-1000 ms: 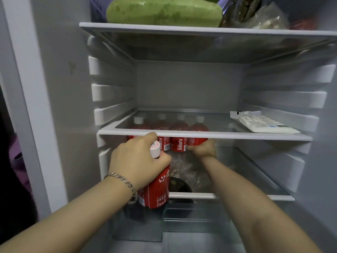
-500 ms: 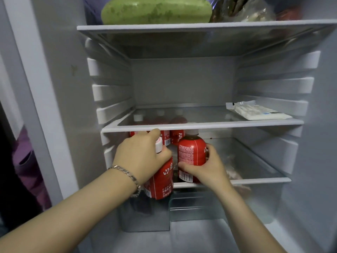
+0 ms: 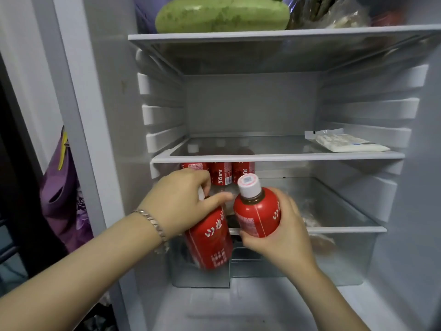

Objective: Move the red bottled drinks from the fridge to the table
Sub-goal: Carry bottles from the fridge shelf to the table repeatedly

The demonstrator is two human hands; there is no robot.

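Note:
I face the open fridge. My left hand (image 3: pixel 179 204) grips one red bottled drink (image 3: pixel 210 242) by its top, its white cap mostly hidden under my fingers, the bottle tilted. My right hand (image 3: pixel 284 232) holds a second red bottle (image 3: pixel 259 211) round its body, white cap up, in front of the drawer. Three more red bottles (image 3: pixel 220 174) stand at the back left of the lower compartment, under the glass shelf (image 3: pixel 274 156); their caps show through the glass.
A flat white packet (image 3: pixel 346 143) lies on the right of the glass shelf. A large green melon (image 3: pixel 222 14) and bagged food sit on the top shelf. A clear drawer (image 3: pixel 334 254) lies below. Purple cloth (image 3: pixel 64 192) hangs left of the fridge.
My right hand took a bottle from the row under the shelf and drew it out toward me. My left hand's bottle also came forward and tilted more.

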